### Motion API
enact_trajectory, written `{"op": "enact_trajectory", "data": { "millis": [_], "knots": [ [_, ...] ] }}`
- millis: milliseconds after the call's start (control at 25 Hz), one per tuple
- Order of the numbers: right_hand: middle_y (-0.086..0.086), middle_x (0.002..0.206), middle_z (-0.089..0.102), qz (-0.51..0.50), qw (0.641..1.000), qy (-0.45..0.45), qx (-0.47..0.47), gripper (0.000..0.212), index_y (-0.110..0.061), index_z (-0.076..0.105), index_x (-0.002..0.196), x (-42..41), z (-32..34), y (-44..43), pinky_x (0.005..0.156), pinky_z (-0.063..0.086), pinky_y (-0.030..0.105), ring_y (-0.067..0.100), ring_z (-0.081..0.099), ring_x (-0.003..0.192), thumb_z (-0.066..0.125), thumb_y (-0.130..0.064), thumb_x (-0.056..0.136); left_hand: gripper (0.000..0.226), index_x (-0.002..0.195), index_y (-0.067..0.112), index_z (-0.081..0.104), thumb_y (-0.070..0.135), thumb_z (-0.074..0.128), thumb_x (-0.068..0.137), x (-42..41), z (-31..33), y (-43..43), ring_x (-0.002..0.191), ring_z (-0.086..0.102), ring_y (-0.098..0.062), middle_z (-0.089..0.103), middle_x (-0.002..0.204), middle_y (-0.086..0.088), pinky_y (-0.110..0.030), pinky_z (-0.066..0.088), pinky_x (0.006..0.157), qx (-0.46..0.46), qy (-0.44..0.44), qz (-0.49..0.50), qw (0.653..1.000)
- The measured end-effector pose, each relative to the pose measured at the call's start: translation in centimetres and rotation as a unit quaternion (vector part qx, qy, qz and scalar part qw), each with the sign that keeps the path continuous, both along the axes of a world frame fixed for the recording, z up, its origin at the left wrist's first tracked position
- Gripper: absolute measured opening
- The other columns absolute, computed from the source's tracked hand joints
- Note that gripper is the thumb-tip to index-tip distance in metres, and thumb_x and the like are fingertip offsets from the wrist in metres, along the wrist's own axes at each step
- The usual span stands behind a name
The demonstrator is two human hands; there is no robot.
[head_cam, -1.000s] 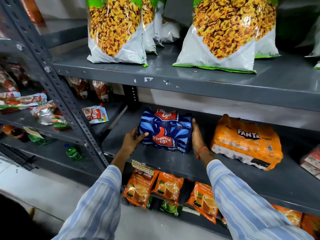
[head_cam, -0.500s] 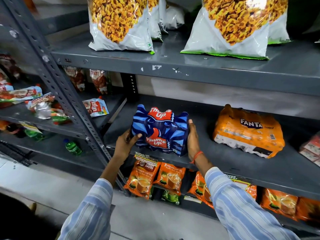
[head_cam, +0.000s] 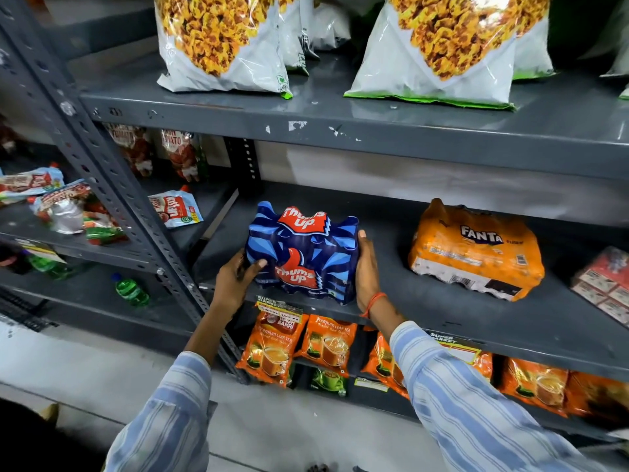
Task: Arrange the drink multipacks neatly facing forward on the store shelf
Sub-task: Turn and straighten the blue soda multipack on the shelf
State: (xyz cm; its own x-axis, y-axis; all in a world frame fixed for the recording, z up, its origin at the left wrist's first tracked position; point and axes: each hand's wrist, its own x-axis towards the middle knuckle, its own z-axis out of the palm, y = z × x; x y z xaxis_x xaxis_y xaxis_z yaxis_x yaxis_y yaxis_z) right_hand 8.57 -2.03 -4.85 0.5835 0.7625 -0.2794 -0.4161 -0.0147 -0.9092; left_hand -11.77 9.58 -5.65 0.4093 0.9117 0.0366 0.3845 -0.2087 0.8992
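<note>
Grey shelf (head_cam: 442,311), middle tier: Thums Up pack (head_cam: 303,253) at front edge, logo forward. Left hand (head_cam: 235,284) and right hand (head_cam: 366,270) clamped on its sides. Fanta pack (head_cam: 476,250) lies well right, angled.

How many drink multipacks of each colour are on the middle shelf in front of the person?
Blue Thums Up multipack, held between left hand and right hand: 1
Orange Fanta multipack: 1
Total: 2
</note>
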Motion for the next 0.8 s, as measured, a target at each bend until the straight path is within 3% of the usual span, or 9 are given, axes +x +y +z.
{"op": "enact_trajectory", "data": {
  "millis": [120,240,400,480,560,600,680,800],
  "knots": [
    [0.012,0.128,0.062,0.010,1.000,-0.024,0.001,0.057,-0.020,0.048,0.132,-0.6,0.2,0.6,0.094,0.054,0.048,0.028,0.065,0.110,0.033,-0.058,0.092,0.043,0.124,0.015,0.054,0.033,0.061,0.086,-0.6,0.5,0.1,0.095,0.059,-0.014,0.065,0.113,-0.006,-0.009,0.042,0.067,-0.007,-0.001,0.004,1.000],
    [0.010,0.124,0.064,0.000,0.999,-0.035,0.004,0.055,-0.022,0.050,0.129,-0.8,-0.1,0.7,0.082,0.059,0.036,0.026,0.067,0.107,0.035,-0.059,0.092,0.044,0.124,0.015,0.054,0.033,0.061,0.085,-0.9,0.4,0.1,0.098,0.062,-0.021,0.065,0.113,-0.007,-0.016,0.045,0.070,-0.020,-0.008,0.003,1.000],
    [0.010,0.127,0.062,-0.006,0.999,-0.039,0.003,0.055,-0.023,0.050,0.129,-1.0,-0.2,0.5,0.091,0.056,0.045,0.026,0.065,0.109,0.035,-0.059,0.091,0.044,0.125,0.015,0.052,0.034,0.060,0.086,-0.9,0.4,-0.1,0.105,0.062,-0.029,0.065,0.112,-0.009,-0.024,0.048,0.074,-0.031,-0.004,0.006,0.999],
    [0.010,0.130,0.061,0.003,0.999,-0.038,0.000,0.056,-0.023,0.048,0.131,-0.9,-0.1,0.3,0.092,0.055,0.044,0.026,0.064,0.110,0.033,-0.060,0.092,0.053,0.134,0.015,0.042,0.035,0.057,0.087,-0.7,0.8,-0.6,0.116,0.057,-0.031,0.060,0.126,-0.012,-0.034,0.049,0.087,-0.040,-0.008,-0.005,0.999],
    [0.009,0.134,0.057,-0.001,0.998,-0.058,-0.004,0.053,-0.024,0.045,0.132,-0.8,0.5,-0.1,0.093,0.054,0.040,0.024,0.061,0.115,0.033,-0.058,0.093,0.075,0.146,0.017,0.016,0.042,0.054,0.086,0.2,1.4,-1.9,0.136,0.038,-0.031,0.037,0.149,-0.014,-0.048,0.037,0.109,-0.031,-0.002,0.008,0.999],
    [0.007,0.137,0.054,-0.021,0.996,-0.089,-0.007,0.049,-0.024,0.044,0.132,-0.5,1.0,-0.5,0.097,0.051,0.040,0.023,0.057,0.120,0.035,-0.055,0.094,0.086,0.148,0.017,0.002,0.049,0.051,0.084,0.9,1.8,-2.9,0.143,0.021,-0.030,0.018,0.157,-0.014,-0.050,0.021,0.117,0.008,0.020,0.029,0.999],
    [0.006,0.143,0.047,-0.073,0.976,-0.205,-0.015,0.044,-0.021,0.042,0.136,0.4,2.3,-1.4,0.108,0.041,0.039,0.021,0.046,0.130,0.037,-0.043,0.098,0.096,0.147,0.014,-0.011,0.063,0.038,0.081,2.7,3.2,-5.3,0.146,-0.005,-0.024,-0.008,0.159,-0.013,-0.043,-0.002,0.117,0.128,0.088,0.070,0.985],
    [0.013,0.140,0.046,-0.114,0.910,-0.399,-0.010,0.042,-0.011,0.045,0.136,2.8,4.7,-3.1,0.111,0.029,0.031,0.025,0.040,0.132,0.040,-0.030,0.099,0.094,0.146,0.006,-0.008,0.067,0.025,0.083,6.2,5.7,-8.4,0.146,-0.009,-0.024,-0.010,0.158,-0.015,-0.038,-0.004,0.118,0.252,0.141,0.082,0.954]
  ]
}}
